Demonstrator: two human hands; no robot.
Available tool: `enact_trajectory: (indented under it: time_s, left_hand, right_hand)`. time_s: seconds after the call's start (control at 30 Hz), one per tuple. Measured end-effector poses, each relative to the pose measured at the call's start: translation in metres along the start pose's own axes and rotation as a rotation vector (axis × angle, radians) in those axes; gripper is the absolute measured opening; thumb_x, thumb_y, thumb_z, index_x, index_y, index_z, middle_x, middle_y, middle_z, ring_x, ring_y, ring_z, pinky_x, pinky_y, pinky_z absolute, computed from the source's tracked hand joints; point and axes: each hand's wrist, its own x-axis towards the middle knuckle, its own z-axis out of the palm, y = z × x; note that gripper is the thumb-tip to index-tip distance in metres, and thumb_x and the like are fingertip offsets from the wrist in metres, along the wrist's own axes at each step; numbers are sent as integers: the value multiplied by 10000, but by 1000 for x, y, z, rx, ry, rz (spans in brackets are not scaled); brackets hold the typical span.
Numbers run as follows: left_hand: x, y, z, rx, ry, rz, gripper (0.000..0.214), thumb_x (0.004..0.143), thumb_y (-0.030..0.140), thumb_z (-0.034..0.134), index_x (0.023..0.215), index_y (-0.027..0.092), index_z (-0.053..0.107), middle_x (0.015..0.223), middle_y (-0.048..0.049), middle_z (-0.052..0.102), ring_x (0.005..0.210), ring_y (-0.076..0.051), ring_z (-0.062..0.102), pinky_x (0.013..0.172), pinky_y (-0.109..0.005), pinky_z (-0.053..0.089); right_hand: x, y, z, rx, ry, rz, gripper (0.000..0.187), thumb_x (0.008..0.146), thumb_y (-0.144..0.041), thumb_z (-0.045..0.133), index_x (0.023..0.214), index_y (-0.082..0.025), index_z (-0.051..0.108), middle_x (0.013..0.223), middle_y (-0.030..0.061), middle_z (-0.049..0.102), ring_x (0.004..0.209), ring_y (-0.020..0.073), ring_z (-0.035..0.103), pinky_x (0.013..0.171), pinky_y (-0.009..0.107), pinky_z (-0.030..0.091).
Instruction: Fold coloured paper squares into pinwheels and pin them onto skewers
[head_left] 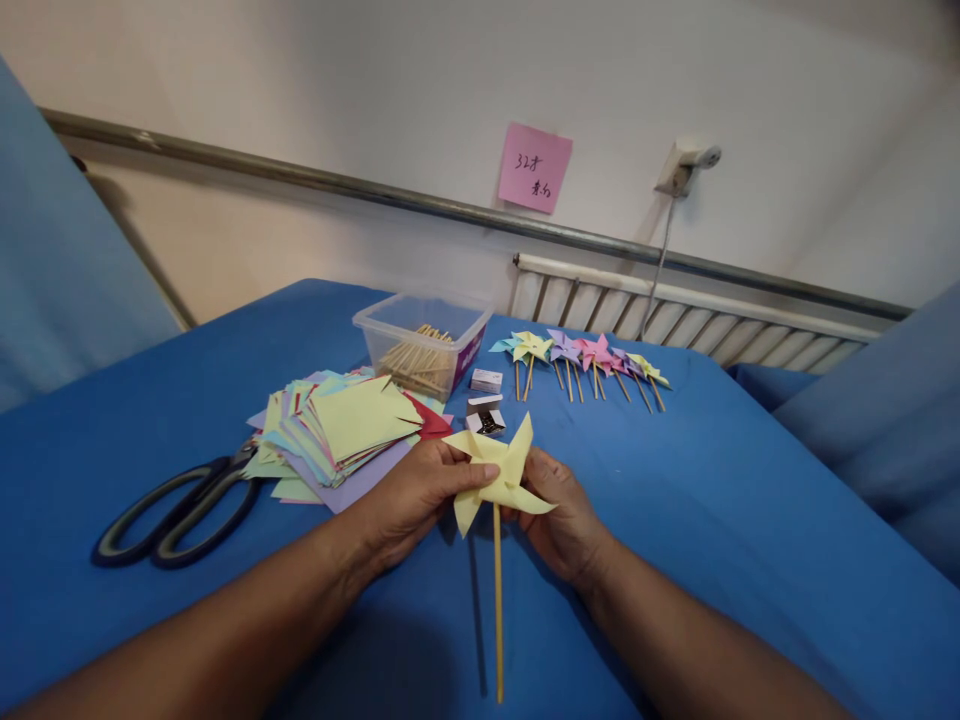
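"Where are the hands?"

"The left hand (418,500) pinches the pale-yellow paper pinwheel (511,487) at its centre. The right hand (568,515) curls behind the paper; I can't tell whether it grips. The pinwheel is between them, its thin wooden stick (498,610) pointing to six o'clock."

"How will it handle?"

"Very light, I'd judge: stick stiff, paper soft, easily creased. Best held by centre or stick, not the points."

"And around it?"

"An opened small carton (475,424) at twelve, stacked coloured paper (367,415) at ten, scissors (193,505) at nine, a plastic tub (469,355) of sticks (416,362) at eleven, other pinwheels (595,352) at one."
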Motion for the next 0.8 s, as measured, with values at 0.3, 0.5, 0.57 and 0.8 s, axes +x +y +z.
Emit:
enact_trajectory:
  time_s: [0.3,0.5,0.57,0.8]
  left_hand:
    - [2,-3,-1,41,-9,-11,287,754,274,695,983,102,712,803,-115,726,718,-210,670,695,-300,505]
    - [2,-5,-2,67,40,-47,235,687,267,752,847,96,725,781,-105,721,722,-211,666,695,-297,502]
    - [2,-4,0,64,40,-29,244,687,267,751,866,103,724,785,-99,723,700,-199,661,669,-284,499]
    - [2,8,1,30,224,96,223,723,295,716,828,98,714,706,-86,716,589,-158,629,571,-248,474]
  right_hand:
    - [1,1,1,-42,55,2,392,641,-487,791,740,-137,644,554,-25,582,446,72,488,426,178,386]
    - [3,5,-4,-68,21,-1,405,597,-472,821,743,-147,629,594,-8,610,479,83,498,459,194,383]
    - [4,5,-3,-77,40,-8,398,598,-471,820,716,-149,617,576,-16,599,468,80,489,454,193,373]
    - [4,6,1,-85,-15,27,390,757,-536,665,778,-148,632,613,12,637,473,99,543,466,213,411]
